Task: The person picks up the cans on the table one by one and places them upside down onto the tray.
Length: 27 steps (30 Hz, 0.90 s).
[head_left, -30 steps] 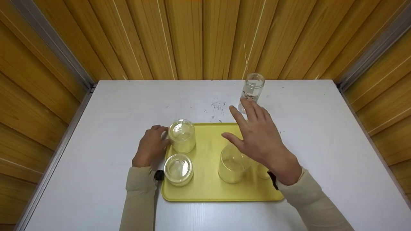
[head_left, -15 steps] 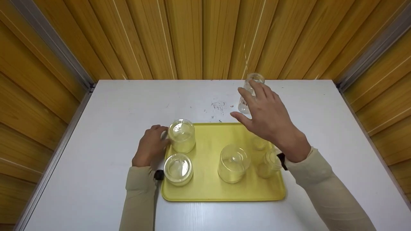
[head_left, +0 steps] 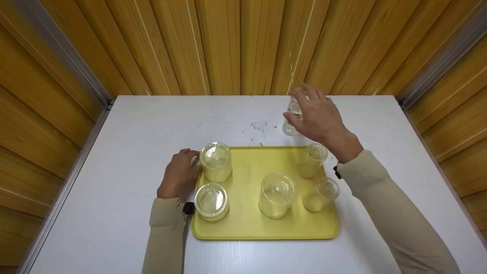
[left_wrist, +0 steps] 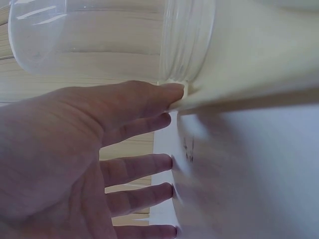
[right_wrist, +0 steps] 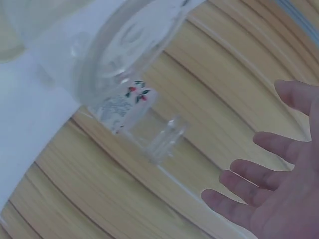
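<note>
My left hand (head_left: 178,173) rests at the left edge of the yellow tray (head_left: 243,228), beside a clear jar (head_left: 216,165). In the left wrist view, its thumb touches the tray rim and its other fingers are straight, down at the tabletop. That jar stands mouth down, its threaded neck on the tray. My right hand (head_left: 319,118) is beside a clear printed jar (head_left: 290,129) behind the tray, partly hiding it. In the right wrist view, the right fingers are spread, with a gap between them and the printed jar (right_wrist: 132,107), which bears red flowers and lettering.
Also on the tray stand a shorter clear jar (head_left: 212,201), a wide clear jar (head_left: 277,196) and two narrower clear jars (head_left: 314,163) at the right. The white table (head_left: 125,152) extends around the tray. A wood-look panel wall (head_left: 220,45) closes the back.
My right hand has moved away from over the tray, up and to the right, to the printed jar. The narrower jars have come into view. My left hand has stayed in place.
</note>
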Motion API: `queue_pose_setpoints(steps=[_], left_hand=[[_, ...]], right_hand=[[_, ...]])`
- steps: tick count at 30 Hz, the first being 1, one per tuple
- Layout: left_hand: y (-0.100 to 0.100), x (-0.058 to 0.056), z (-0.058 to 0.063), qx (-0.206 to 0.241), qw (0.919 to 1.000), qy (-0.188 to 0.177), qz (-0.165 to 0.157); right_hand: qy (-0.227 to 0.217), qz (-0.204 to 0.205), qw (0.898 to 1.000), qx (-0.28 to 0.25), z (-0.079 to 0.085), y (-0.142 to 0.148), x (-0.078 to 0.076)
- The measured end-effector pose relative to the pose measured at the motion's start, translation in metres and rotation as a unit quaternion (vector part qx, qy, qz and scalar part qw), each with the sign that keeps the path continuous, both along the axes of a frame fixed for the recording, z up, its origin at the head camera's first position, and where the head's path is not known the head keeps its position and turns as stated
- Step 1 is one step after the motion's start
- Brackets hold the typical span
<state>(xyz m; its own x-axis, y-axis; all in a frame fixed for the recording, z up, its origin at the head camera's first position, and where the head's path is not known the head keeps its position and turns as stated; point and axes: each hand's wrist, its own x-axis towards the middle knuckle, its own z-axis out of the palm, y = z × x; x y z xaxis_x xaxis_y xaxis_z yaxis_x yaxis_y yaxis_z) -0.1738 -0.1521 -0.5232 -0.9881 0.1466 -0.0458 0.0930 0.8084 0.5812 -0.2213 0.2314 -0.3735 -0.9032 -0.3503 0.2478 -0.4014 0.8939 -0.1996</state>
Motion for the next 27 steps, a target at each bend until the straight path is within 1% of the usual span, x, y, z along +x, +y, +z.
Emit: queue_pose_setpoints(steps=[7,12,20,27], left_hand=[[0.001,-0.001,-0.001,-0.003,1.0000,0.008,0.003],[0.000,0.000,-0.001,0.002,0.9999,0.015,0.000],[-0.001,0.001,-0.001,0.002,0.9998,0.020,0.000],[-0.002,0.003,0.001,-0.009,0.9998,0.016,-0.001]], right_hand=[[-0.074,-0.044,0.996,-0.007,-0.005,0.013,-0.032],[-0.113,-0.059,0.992,0.002,-0.008,0.016,-0.049],[-0.151,-0.062,0.987,-0.007,-0.012,0.018,-0.062],[-0.163,-0.061,0.985,-0.015,-0.014,0.016,-0.065]])
